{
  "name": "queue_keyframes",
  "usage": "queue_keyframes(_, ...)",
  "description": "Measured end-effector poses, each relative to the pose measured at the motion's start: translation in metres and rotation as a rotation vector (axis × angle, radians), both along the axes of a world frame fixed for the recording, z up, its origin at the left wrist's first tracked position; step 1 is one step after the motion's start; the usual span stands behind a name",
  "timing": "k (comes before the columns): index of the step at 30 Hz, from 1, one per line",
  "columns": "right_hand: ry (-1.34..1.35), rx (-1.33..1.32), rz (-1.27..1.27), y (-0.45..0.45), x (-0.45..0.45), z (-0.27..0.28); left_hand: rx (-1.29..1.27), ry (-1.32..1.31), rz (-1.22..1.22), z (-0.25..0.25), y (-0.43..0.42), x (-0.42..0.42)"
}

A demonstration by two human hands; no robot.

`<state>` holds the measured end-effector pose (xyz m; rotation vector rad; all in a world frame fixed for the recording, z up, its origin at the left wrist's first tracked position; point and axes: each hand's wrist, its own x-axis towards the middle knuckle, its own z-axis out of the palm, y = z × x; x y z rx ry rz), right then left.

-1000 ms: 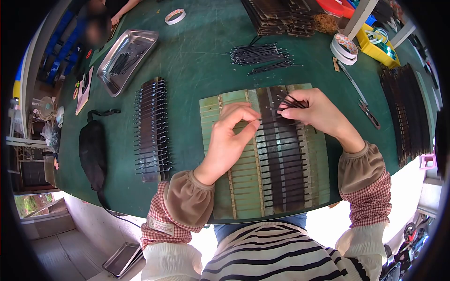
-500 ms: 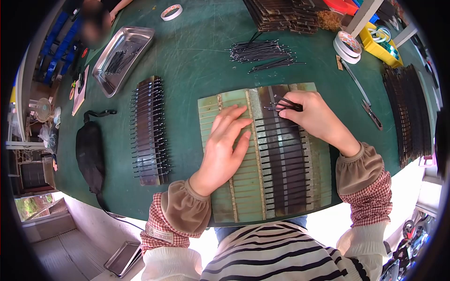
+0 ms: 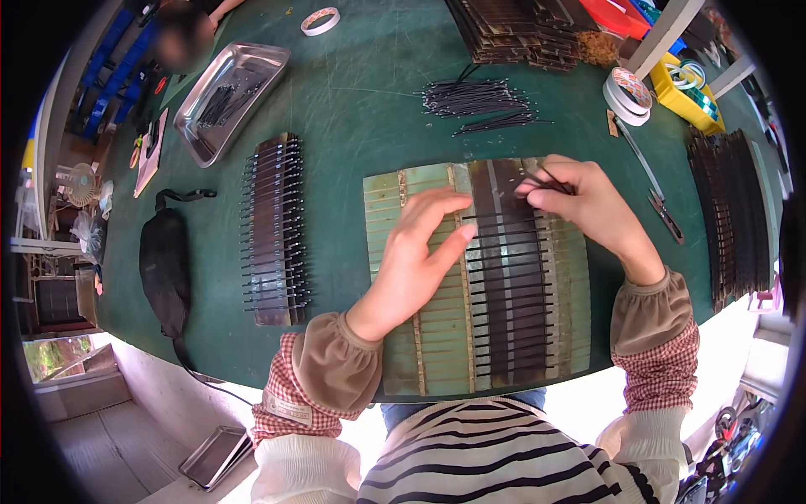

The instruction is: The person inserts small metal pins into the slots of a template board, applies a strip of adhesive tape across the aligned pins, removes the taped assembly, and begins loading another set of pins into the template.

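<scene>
A green slotted board (image 3: 437, 336) lies in front of me, with a dark strip (image 3: 502, 277) along it crossed by a row of thin black rods. My left hand (image 3: 420, 260) rests over the board's upper middle, thumb and index finger apart beside the topmost rods, nothing visible between them. Above the strip's upper right end, my right hand (image 3: 579, 202) is closed on several thin black rods (image 3: 546, 181). Farther back on the table lies a loose pile of similar rods (image 3: 478, 102).
Left of the board lies a rod-filled strip (image 3: 275, 235), beyond it a metal tray (image 3: 227, 101) and a black pouch (image 3: 164, 269). Tape rolls (image 3: 627, 97), a caliper-like tool (image 3: 663, 214), a yellow bin (image 3: 688, 97) and stacked dark strips (image 3: 730, 218) are at right. Another person's arm shows top left.
My left hand has lifted its fingers from their flatter spread, with thumb and index now around the upper rod ends. My right hand has shifted slightly right, still holding the rods.
</scene>
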<state>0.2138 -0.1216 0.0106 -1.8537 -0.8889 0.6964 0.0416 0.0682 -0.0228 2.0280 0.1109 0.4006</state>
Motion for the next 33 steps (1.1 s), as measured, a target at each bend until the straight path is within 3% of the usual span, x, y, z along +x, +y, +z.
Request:
queue_keyframes(4, 0.168, -0.027, 0.074, 0.015, -0.011, -0.001, -0.325, 0.048, -0.078, -0.005, -0.005, 0.018)
queue_keyframes(10, 0.157, -0.087, 0.041, 0.014, -0.005, -0.006, -0.194, 0.013, -0.044, -0.012, -0.002, 0.010)
queue_keyframes(13, 0.123, -0.054, 0.027, 0.013, -0.001, -0.011, 0.094, -0.052, -0.039, -0.012, 0.010, 0.008)
queue_keyframes(16, 0.067, -0.035, -0.006, 0.016, 0.000, -0.008, 0.202, -0.068, 0.039, -0.014, 0.014, 0.003)
queue_keyframes(28, -0.193, -0.051, -0.024, 0.017, -0.001, -0.020, 0.286, -0.109, 0.033, -0.018, 0.014, -0.001)
queue_keyframes(33, -0.396, -0.016, -0.017, 0.016, -0.004, -0.030, 0.590, -0.060, -0.042, -0.011, 0.003, 0.000)
